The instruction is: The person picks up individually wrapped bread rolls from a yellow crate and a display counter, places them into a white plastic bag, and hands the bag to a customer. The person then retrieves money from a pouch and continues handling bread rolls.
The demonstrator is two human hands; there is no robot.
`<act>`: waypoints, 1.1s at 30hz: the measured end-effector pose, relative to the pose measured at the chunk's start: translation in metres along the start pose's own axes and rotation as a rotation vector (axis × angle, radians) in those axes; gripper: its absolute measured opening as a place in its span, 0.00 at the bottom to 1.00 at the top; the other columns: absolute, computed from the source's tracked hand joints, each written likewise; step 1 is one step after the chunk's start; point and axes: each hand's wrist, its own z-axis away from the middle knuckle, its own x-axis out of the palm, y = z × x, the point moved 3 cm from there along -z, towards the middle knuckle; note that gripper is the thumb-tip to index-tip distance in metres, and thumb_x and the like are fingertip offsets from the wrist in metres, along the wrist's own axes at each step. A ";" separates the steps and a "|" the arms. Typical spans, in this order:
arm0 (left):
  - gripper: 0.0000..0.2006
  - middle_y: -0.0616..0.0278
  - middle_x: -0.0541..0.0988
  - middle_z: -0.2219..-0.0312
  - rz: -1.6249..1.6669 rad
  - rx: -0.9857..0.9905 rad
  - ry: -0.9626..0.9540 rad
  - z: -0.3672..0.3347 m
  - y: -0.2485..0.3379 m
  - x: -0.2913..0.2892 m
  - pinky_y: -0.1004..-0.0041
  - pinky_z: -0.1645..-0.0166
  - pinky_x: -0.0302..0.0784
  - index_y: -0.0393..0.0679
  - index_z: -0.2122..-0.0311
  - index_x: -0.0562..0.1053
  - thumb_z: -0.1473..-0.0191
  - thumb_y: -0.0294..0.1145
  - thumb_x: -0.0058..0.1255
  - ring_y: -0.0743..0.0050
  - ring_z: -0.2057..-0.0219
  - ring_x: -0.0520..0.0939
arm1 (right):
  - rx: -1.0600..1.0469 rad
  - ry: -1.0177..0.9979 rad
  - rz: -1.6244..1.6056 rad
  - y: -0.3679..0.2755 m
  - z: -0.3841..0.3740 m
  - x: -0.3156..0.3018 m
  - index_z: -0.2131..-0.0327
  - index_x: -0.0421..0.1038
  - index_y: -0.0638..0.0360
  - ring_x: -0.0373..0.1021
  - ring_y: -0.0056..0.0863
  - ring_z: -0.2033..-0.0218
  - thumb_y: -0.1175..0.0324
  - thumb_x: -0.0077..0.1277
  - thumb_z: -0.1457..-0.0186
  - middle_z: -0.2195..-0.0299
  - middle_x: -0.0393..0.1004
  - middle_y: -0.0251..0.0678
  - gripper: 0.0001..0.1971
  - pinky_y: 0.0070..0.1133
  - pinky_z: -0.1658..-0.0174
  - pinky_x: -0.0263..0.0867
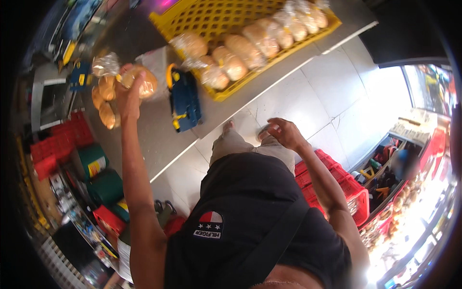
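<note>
My left hand (129,98) reaches over the metal counter, closed round a bagged bread loaf (148,83) in clear plastic. Beside it, several more brown rolls (107,114) lie together, with a crumpled clear bag end (106,64) above them. Just right of that hand stands a dark blue bag sealer (185,98) with yellow parts. My right hand (286,134) hangs over my lap, its fingers loosely bent and apart, holding nothing that I can see. At the far side, a yellow crate (211,21) carries a row of bagged bread loaves (245,50).
A second blue and yellow device (79,76) sits at the counter's left. The counter's metal edge (269,79) slants above the pale tiled floor (308,101). Red crates (356,195) stand by my right arm, close to a lit bread display (399,212). Green containers (103,185) stand at left.
</note>
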 end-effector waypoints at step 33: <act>0.17 0.46 0.70 0.44 0.334 1.517 -1.586 0.597 0.541 1.131 0.59 0.36 0.64 0.38 0.52 0.73 0.49 0.24 0.60 0.46 0.41 0.70 | 0.992 1.455 -0.647 0.442 0.439 -0.309 0.50 0.73 0.62 0.75 0.47 0.53 0.59 0.56 0.44 0.55 0.78 0.48 0.22 0.37 0.48 0.69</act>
